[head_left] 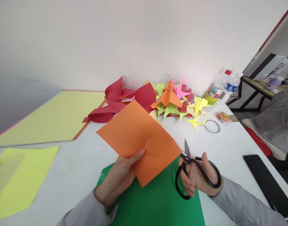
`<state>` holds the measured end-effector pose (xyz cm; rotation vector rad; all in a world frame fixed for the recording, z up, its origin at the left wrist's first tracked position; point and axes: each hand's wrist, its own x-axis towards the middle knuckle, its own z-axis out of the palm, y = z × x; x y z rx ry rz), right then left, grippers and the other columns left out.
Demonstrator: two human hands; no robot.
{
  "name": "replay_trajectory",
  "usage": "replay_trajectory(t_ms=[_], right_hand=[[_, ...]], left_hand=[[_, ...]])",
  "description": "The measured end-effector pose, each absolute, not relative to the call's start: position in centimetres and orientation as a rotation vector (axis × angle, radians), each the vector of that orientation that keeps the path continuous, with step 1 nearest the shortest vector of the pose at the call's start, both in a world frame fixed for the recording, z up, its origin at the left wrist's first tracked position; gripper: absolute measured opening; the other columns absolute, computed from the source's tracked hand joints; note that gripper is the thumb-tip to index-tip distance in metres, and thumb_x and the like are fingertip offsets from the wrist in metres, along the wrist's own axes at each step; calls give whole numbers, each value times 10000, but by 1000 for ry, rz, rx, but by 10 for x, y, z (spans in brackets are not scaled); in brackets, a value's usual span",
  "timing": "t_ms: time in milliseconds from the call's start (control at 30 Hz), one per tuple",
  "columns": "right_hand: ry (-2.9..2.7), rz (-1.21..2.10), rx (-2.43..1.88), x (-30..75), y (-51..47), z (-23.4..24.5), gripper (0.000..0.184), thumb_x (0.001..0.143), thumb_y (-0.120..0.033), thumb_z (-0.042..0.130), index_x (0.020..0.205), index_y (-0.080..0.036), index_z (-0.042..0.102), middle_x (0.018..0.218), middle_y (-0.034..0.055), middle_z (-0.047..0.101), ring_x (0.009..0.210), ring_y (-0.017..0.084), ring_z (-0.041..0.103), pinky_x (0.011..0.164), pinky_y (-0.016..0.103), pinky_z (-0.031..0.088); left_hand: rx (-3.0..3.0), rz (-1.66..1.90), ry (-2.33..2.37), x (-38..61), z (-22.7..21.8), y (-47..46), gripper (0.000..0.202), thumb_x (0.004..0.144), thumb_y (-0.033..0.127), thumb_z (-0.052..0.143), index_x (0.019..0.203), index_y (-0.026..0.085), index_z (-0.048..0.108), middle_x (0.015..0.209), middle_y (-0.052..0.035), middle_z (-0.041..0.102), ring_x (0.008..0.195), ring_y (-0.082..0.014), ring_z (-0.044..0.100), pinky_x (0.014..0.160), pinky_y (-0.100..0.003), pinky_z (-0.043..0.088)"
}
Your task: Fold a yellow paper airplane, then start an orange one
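My left hand (119,179) is closed on the near edge of an orange paper sheet (136,135), thumb on top, and holds it tilted above the table. My right hand (197,175) grips black-handled scissors (193,169) with fingers through the loops. The blades sit at the orange sheet's right corner, one tip pointing up. A green sheet (160,201) lies flat on the white table (75,169) beneath both hands.
A heap of folded paper shapes (169,99) and red scraps (111,103) lies by the wall. Large yellow sheets (54,116) lie at left. A tape roll (212,126), two bottles (220,86) and a black phone (268,183) lie at right.
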<state>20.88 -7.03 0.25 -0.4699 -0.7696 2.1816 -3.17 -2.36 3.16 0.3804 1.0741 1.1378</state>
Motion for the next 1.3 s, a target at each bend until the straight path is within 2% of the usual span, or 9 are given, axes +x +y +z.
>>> replay_trajectory(t_ms=[200,667,933,1133,1200,1300], right_hand=[[-772,2179,-463,208,-70,4,769,797,-849,351,1101,-175,561,659,-7,565,444,100,459,413,243,395],[-803,2166,-480,210,-70,4,786,793,-859,326,1101,-172,552,653,-13,555,442,99,458,418,246,388],[-838,2195,-430,210,-73,6,732,831,-811,378,1125,-168,566,661,-7,569,444,96,458,436,231,342],[-858,2231,-416,209,-73,4,772,840,-818,316,1206,-179,547,676,-2,564,446,104,460,446,233,330],[-870,2226,-398,209,-73,4,770,838,-826,284,1102,-173,594,666,4,562,451,108,470,445,236,340],[-910,2232,-405,209,-72,4,791,812,-853,273,810,-141,617,608,15,538,450,109,479,444,247,360]], left_hand=[[383,1154,1076,-33,32,-22,587,722,72,751,1277,198,606,1232,-103,695,1102,-284,678,928,-346,601],[391,1154,1073,-36,32,-18,512,760,54,704,1249,184,632,1234,-110,693,1091,-283,684,934,-359,600],[401,1156,1079,-38,29,-19,490,782,64,690,1250,192,626,1279,-109,668,1108,-284,675,916,-364,609],[386,1123,1064,-36,29,-23,509,743,71,735,1227,202,645,1271,-104,674,1121,-293,667,917,-356,608],[370,1116,1057,-34,29,-24,510,733,76,746,1218,203,650,1275,-101,673,1129,-295,662,919,-356,607],[360,1107,1056,-33,30,-25,525,712,80,767,1211,198,653,1278,-102,671,1140,-301,655,926,-362,604]])
